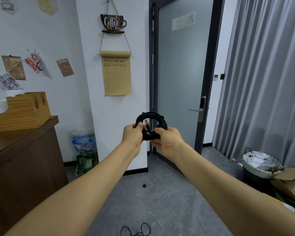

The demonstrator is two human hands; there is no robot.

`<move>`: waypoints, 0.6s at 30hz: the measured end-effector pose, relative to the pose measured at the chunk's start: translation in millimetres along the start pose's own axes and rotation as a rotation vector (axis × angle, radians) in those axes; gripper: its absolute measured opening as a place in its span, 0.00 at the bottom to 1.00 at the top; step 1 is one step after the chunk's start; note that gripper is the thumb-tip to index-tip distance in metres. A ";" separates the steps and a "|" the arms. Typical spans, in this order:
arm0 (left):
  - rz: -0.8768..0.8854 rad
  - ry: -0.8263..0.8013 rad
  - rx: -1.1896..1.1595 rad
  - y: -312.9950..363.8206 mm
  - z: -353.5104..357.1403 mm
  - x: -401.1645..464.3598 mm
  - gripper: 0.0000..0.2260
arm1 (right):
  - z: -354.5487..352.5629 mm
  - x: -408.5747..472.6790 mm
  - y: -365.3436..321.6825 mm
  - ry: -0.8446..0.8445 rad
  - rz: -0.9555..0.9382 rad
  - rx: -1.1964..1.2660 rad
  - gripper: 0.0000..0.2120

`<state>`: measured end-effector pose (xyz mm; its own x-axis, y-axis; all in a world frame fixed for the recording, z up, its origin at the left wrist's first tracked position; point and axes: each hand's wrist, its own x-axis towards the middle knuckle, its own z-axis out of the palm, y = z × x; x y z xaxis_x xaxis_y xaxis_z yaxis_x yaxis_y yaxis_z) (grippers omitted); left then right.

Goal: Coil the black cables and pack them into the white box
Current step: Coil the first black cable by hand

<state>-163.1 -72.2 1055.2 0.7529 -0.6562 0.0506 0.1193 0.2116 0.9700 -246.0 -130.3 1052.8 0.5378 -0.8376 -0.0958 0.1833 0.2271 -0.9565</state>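
A black cable [156, 116] wound into a round coil is held up at arm's length in front of the door. My left hand [132, 136] grips the coil's left side, with a plug end showing beside its fingers. My right hand [167, 141] pinches the coil's lower part, where a black strap or wrap crosses it. Another loose black cable [140, 230] lies on the grey floor at the bottom edge. No white box is in view.
A brown wooden cabinet [24, 160] with a wooden crate [22, 111] stands at the left. A glass door [180, 74] is straight ahead, grey curtains [266, 74] to the right. A woven basket [260, 163] and cardboard boxes [291, 184] sit at the right. A small black object [144, 185] lies on the floor.
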 end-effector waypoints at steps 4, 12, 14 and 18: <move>-0.086 -0.109 -0.083 2.0 -5.9 -4.5 0.14 | -8.4 0.3 -4.2 -0.070 -0.023 -0.150 0.02; -0.094 -0.121 0.064 6.7 -3.0 -6.8 0.09 | -16.3 -1.3 -5.0 -0.236 0.056 -0.123 0.05; -0.076 -0.079 0.091 -0.7 -6.3 -4.8 0.06 | -18.8 -2.3 -4.0 -0.279 0.084 -0.157 0.05; -0.024 -0.047 0.244 -13.3 -18.3 0.2 0.05 | -28.6 0.1 -1.5 -0.254 0.075 -0.201 0.05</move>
<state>-152.7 -61.9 1038.0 0.7201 -0.6931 0.0328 -0.0280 0.0182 0.9994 -269.8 -145.0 1046.3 0.7365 -0.6658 -0.1199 -0.0170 0.1590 -0.9871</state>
